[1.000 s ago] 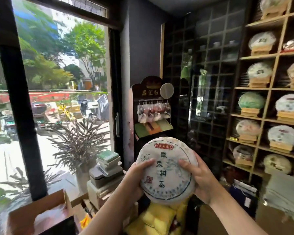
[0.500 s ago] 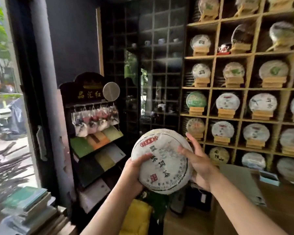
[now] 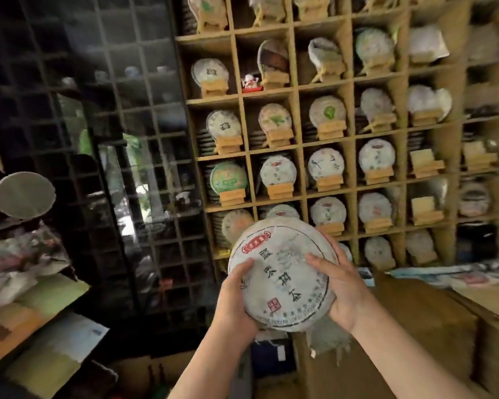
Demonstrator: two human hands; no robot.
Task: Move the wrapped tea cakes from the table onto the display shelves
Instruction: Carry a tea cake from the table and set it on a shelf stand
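I hold a round wrapped tea cake in front of me, its white paper printed with a red label and dark characters. My left hand grips its lower left edge and my right hand its right side, thumbs on the face. Behind it rise the wooden display shelves, a grid of compartments where most hold a wrapped cake on a small wooden stand. Two bare stands sit in compartments to the right.
A dark lattice cabinet with glass stands left of the shelves. A dark display rack with packets and coloured cards is at the far left. Cardboard boxes and papers lie below the shelves on the right.
My view has swung right from the window to the shelves, which are now closer. Both hands keep hold of the cake, which has tilted a little counterclockwise.
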